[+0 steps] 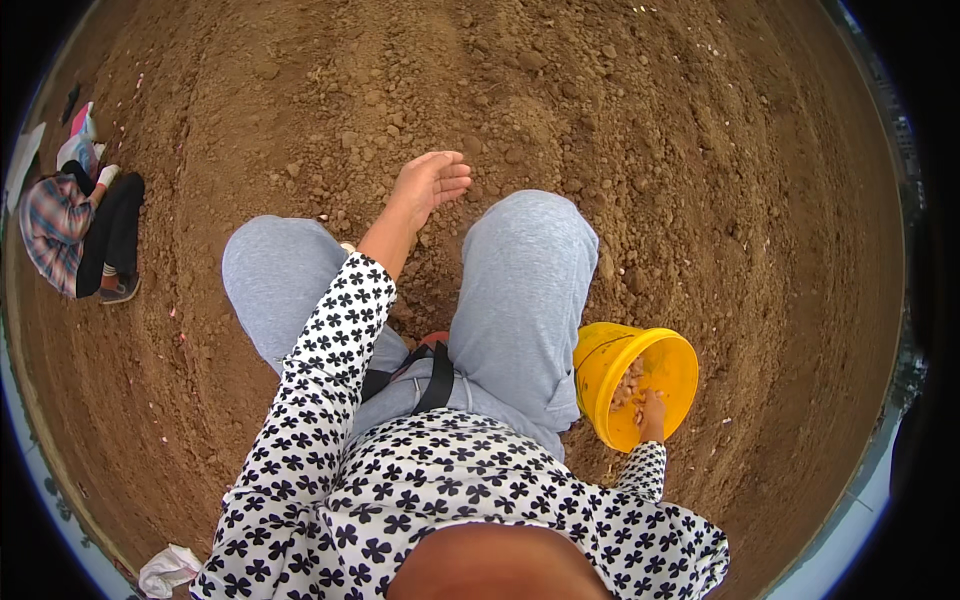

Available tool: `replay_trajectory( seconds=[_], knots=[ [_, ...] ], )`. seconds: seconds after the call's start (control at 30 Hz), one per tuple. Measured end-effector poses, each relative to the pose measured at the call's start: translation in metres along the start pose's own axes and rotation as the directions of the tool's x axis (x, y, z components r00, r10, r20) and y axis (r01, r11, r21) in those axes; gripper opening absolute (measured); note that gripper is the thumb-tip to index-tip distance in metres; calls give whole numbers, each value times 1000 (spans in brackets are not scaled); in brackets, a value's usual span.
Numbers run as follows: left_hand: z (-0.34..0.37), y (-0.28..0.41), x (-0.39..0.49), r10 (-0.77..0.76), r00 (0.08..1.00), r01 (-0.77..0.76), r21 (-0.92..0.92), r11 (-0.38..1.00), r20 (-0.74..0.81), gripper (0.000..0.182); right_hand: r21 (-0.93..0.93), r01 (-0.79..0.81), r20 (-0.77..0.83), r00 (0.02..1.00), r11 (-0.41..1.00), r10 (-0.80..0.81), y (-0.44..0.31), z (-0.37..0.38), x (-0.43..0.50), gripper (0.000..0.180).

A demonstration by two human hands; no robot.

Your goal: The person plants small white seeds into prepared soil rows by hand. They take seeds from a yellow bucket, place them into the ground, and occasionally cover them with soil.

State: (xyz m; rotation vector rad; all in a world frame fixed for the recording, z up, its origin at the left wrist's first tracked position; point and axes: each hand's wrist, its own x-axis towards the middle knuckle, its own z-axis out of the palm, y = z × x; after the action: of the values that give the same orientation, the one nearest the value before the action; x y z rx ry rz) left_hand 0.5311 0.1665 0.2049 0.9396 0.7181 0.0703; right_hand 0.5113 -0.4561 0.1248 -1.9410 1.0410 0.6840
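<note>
My left hand (pixel 433 184) hovers over loose brown soil (pixel 360 172), in front of and between my bent knees. Its fingers lie close together and slightly curled; the palm is turned away, so I cannot see whether anything is in it. On my right, my right hand (pixel 651 411) reaches inside a yellow plastic bucket (pixel 611 352). The bucket leans with its mouth towards me, beside my right leg. Small pale-brown pieces, apparently garlic cloves (pixel 627 386), lie inside it. My right fingertips are down among them, and their grip is partly hidden.
At the far left another person (pixel 67 232) sits low on the ground beside plastic bags (pixel 79 146). A white sack (pixel 169 571) lies at the lower left. Clods and shallow furrows (pixel 667 150) cover the field, with scattered small pale pieces. My knees (pixel 529 247) flank the soil before me.
</note>
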Motion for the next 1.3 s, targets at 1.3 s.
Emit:
replay_trajectory(
  seconds=[1.3],
  knots=[
    [96, -79, 170, 5, 853, 447, -734, 511, 522, 35, -113, 872, 110, -466, -477, -878, -345, 375, -92, 18]
  ],
)
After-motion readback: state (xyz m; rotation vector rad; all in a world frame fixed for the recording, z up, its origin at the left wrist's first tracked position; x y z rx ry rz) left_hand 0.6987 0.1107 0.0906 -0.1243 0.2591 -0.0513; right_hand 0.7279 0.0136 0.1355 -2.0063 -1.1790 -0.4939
